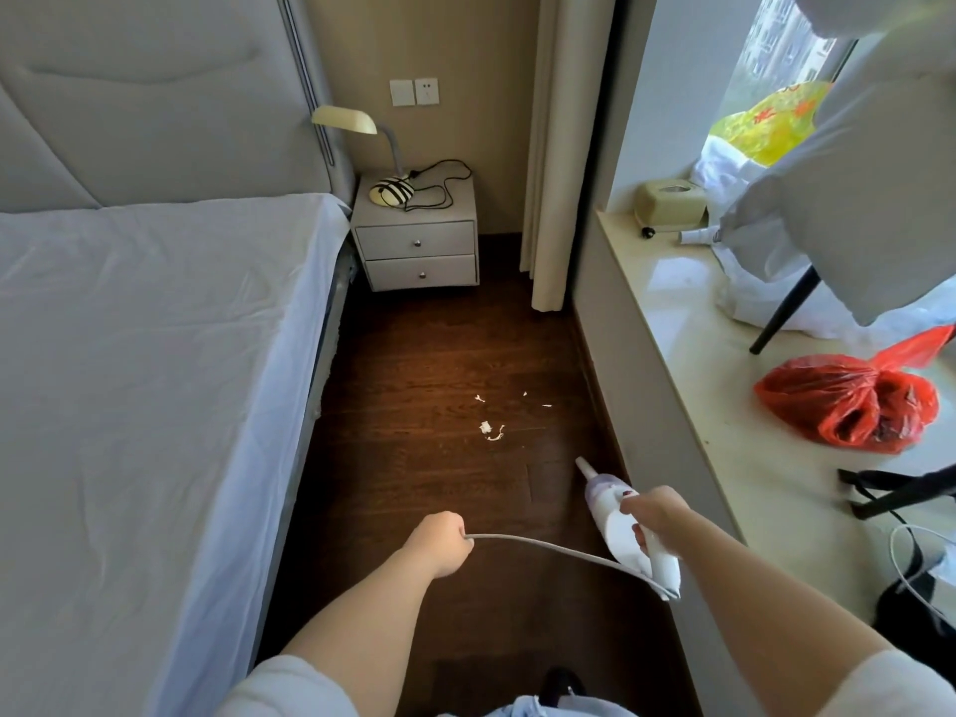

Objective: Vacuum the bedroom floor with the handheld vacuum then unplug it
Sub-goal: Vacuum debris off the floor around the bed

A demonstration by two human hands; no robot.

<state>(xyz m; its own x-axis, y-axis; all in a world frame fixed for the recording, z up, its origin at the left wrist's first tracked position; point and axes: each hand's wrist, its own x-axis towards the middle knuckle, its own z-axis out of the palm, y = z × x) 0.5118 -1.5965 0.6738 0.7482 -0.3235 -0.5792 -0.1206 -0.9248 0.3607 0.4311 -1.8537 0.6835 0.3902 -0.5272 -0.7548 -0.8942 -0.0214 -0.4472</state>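
My right hand (653, 514) grips the handle of a white and lilac handheld vacuum (615, 514), whose nozzle points forward and down above the dark wood floor (414, 354). My left hand (439, 540) is curled round the vacuum's grey cord (548, 548), which runs from that fist to the rear of the vacuum. Several white paper scraps (491, 431) lie on the floor ahead of the nozzle. A wall socket (427, 91) sits above the nightstand; nothing is plugged into it.
A bed (155, 354) fills the left side. A white two-drawer nightstand (419, 251) with a lamp (362, 142) stands at the far end, next to a curtain (564, 147). The window ledge (714, 406) on the right carries a red bag (848, 401), a tissue box (670, 204) and chair legs.
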